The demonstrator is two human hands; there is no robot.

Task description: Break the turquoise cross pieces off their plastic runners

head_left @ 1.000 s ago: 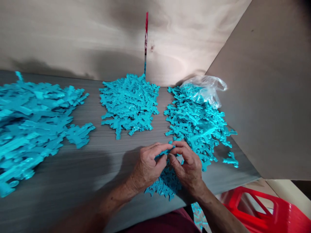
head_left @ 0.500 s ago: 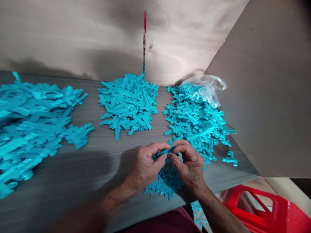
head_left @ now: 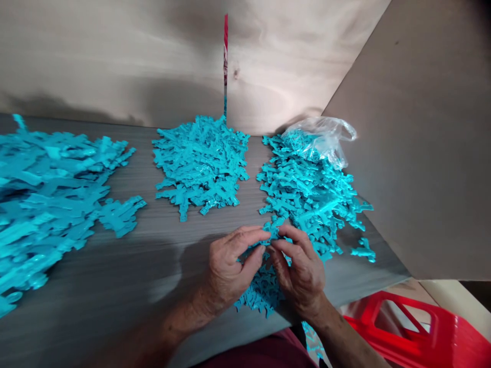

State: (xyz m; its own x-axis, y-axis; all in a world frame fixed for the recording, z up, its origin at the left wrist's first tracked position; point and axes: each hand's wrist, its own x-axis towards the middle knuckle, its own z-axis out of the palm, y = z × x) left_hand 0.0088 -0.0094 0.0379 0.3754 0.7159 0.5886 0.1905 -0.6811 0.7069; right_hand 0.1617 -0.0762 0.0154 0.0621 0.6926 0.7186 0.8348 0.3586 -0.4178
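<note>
Pale wood back panel (head_left: 115,56) filled the top of the view, w/ a grey-brown side panel (head_left: 414,153) standing to the R. Grey wood-grain table (head_left: 161,230) ran out in front of both. Far L on it was the biggest pile (head_left: 49,189) of flat turquoise pcs, cut off by the view edge; then the R pile (head_left: 310,189), nr the side panel; then the middle pile (head_left: 201,161), by the back panel. Red plastic item (head_left: 452,332) w/ openings sat low R, past the table edge.

Forearms came in from the bottom, angled inward, so L hand (head_left: 232,266) & R hand (head_left: 301,271) met in front of the R pile. Smaller turquoise heap (head_left: 264,291) lay below & btwn the hands, partly hidden. Crumpled clear bag (head_left: 332,143) w/ pcs in it rested on the back of the R pile. Thin upright strip (head_left: 225,56), red at top, rose behind the middle pile. One stray pc (head_left: 363,250) lay just R of the R pile.

Turquoise pc (head_left: 273,228) was btwn the two hands, at the fingertips. Both hands pinched it, index fingers on the far side, thumbs on the near side, other fingers curled, tips nearly touching. Fingers hid part of it, so full outline couldn't be made out
</note>
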